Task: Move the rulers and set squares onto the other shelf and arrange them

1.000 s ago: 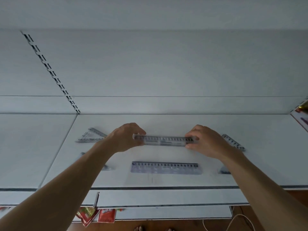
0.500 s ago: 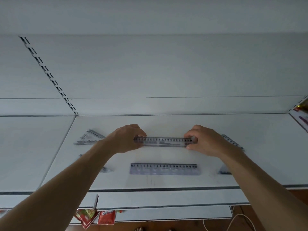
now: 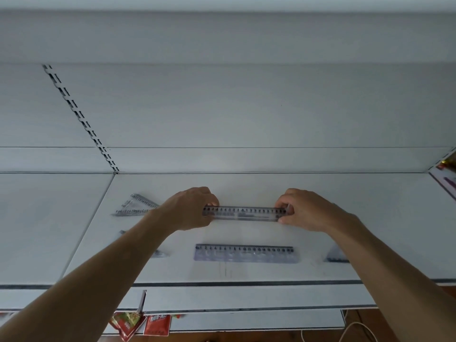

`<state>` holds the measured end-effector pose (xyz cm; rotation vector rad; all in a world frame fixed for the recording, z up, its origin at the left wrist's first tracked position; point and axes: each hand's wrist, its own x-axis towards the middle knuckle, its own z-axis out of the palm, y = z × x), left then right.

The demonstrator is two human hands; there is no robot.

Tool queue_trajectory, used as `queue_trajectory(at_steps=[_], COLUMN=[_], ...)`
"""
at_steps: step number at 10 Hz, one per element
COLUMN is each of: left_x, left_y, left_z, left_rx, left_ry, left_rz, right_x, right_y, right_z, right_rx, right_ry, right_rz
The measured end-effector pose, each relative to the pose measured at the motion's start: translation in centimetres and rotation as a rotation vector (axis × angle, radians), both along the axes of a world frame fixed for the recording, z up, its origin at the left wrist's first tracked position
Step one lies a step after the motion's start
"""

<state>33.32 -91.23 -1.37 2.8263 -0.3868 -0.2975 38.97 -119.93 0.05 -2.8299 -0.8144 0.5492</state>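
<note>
White shelf [image 3: 385, 228]; far ruler [image 3: 244, 213] clear, black numerals; near ruler [image 3: 246, 254] bluish-tinted; red packets [image 3: 156, 325].

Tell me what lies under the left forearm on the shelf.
What looks like a clear set square lies there, only its two ends showing; the left forearm covers its middle.

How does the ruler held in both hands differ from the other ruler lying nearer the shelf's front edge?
The held ruler is gripped at its ends by the left hand and right hand; the front ruler lies flat on the shelf, untouched. The held ruler looks narrower and clear grey; the front ruler looks wider and bluish, with cut-out shapes. Both are see-through, numbered along one edge, and run parallel to the shelf's front.
</note>
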Motion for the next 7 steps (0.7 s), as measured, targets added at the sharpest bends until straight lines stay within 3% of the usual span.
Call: queue_trajectory(at_steps=[4, 7], left_x=[-0.1, -0.25], left_y=[-0.07, 0.81], left_z=[0.16, -0.13], left_rx=[0.016, -0.1], left_ry=[0.019, 0.004], left_rz=[0.005, 0.083], right_x=[-0.2, -0.39], right_y=[0.16, -0.15], right_z=[0.25, 0.01], right_rx=[0.006, 0.076], right_ry=[0.034, 0.054], right_rz=[-0.038, -0.116])
